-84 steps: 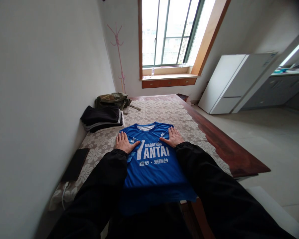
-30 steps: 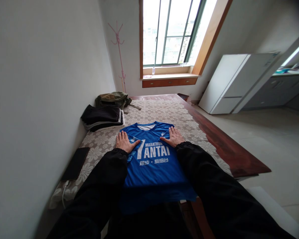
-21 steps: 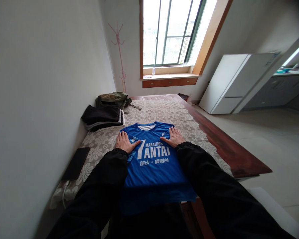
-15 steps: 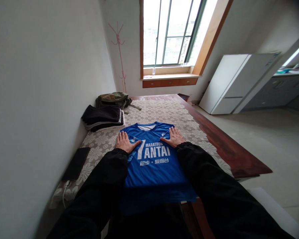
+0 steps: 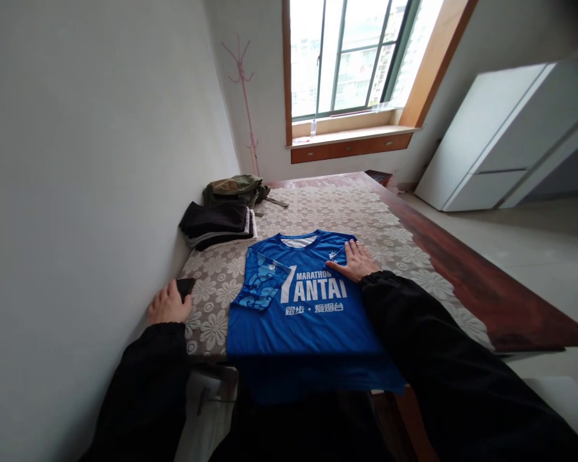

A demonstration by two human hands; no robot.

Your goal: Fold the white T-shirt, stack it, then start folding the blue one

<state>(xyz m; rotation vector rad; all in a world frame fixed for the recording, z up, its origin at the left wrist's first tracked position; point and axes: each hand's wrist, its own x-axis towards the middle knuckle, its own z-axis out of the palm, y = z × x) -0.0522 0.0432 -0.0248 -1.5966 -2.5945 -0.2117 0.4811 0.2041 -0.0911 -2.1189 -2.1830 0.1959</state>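
- Narrow room: white wall on the left, window [image 5: 354, 58] at the far end, long wooden table [image 5: 467, 282] under a floral lace cloth [image 5: 327, 205].
- Blue T-shirt [image 5: 308, 321] lies face up near the table's front edge, hem hanging over it. "MARATHON / ANTAI" print visible. Its patterned sleeve on the person's left is folded in over the chest.
- Right hand [image 5: 354, 262]: flat on the shirt's shoulder just below the collar, fingers spread and extended, pressing, gripping nothing.
- Left hand [image 5: 167, 305]: off the shirt, at the wall-side edge of the table, on or over a dark phone [image 5: 185, 285]. Fingers look loosely curled; cannot tell whether they actually hold it.
- Step, as I read it: mid-fold, one sleeve in, shirt pinned by one hand while the other deals with the phone.
- Next move probably calls for the left hand back on the fabric, with the other side still to fold in.
- Folded dark clothes [image 5: 216, 223] and an olive garment [image 5: 236, 187] are stacked by the wall, well beyond the shirt. Pink coat stand [image 5: 245, 96] in the corner, white fridge [image 5: 501, 135] on the right.
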